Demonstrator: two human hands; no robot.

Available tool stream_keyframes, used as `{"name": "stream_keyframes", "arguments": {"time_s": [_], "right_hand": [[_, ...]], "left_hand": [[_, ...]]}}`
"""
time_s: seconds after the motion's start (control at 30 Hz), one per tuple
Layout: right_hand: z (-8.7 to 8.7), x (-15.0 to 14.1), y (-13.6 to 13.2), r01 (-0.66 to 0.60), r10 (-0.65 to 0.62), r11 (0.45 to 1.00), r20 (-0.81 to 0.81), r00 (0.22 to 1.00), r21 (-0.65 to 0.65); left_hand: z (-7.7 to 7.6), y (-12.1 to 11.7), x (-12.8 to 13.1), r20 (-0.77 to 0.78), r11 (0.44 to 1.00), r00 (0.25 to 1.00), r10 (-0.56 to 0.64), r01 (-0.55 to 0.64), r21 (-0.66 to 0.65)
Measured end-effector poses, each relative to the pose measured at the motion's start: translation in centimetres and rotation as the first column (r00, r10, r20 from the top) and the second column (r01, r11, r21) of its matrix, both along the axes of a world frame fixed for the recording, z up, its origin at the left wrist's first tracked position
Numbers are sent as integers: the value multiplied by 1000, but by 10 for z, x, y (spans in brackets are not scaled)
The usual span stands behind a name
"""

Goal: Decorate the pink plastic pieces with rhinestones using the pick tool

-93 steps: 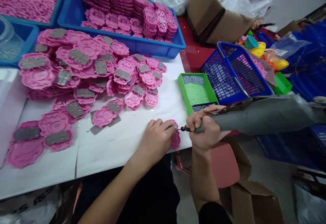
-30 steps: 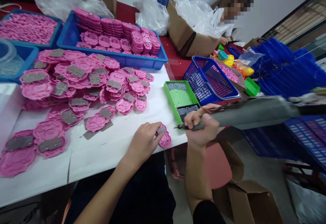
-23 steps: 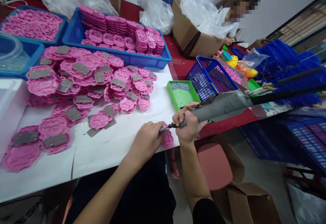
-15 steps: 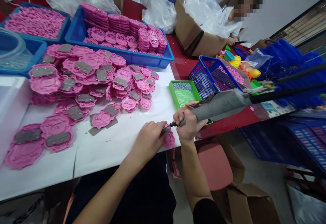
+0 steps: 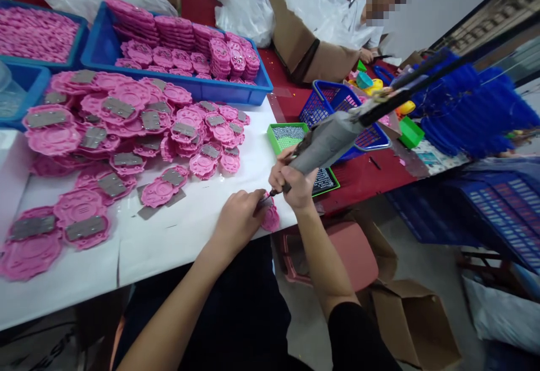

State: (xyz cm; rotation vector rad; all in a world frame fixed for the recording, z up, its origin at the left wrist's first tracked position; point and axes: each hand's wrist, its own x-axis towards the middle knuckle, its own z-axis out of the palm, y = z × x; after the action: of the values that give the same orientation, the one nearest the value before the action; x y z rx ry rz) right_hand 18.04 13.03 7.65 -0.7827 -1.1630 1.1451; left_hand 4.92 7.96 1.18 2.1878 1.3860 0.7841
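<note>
My left hand (image 5: 238, 220) rests on the white table top (image 5: 177, 241) near its front edge, fingers curled over a small pink plastic piece (image 5: 270, 219) and pinning it down. My right hand (image 5: 293, 182) is wrapped around a grey electric screwdriver (image 5: 327, 140). The tool is tilted, and its dark tip touches the pink piece beside my left fingers. A cable runs up and right from the tool's back end. A heap of pink pieces with grey metal plates (image 5: 126, 129) lies on the table to the left.
A green tray of small screws (image 5: 287, 137) sits right of the heap, a blue basket (image 5: 337, 106) behind it. Blue bins of pink parts (image 5: 181, 50) line the back. Another person sits at the far end by a cardboard box (image 5: 312, 50). A pink stool (image 5: 346, 253) stands below.
My right hand brought the screwdriver from the green tray leftwards, tilted it steeper and set its tip on the pink piece. My left hand stayed on that piece.
</note>
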Motion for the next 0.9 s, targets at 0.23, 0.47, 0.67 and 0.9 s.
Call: {"name": "stream_keyframes", "arguments": {"time_s": [0.23,0.47,0.67,0.9], "right_hand": [[43,50,-1,573,-557,803,-138,819,163],[30,84,27,745,-736,656,-118,667,121],[19,87,31,741,-735,664,-100,671,97],[12,89,37,701,-694,704,-98,713,116]], "left_hand": [[-2,0,-3,44,993,994,-95,92,72],[-2,-3,-6,-49,951,970,-239,244,192],[-13,-1,-6,55,916,966,-252,220,336],[-1,-3,-2,51,934,979,-199,173,313]]}}
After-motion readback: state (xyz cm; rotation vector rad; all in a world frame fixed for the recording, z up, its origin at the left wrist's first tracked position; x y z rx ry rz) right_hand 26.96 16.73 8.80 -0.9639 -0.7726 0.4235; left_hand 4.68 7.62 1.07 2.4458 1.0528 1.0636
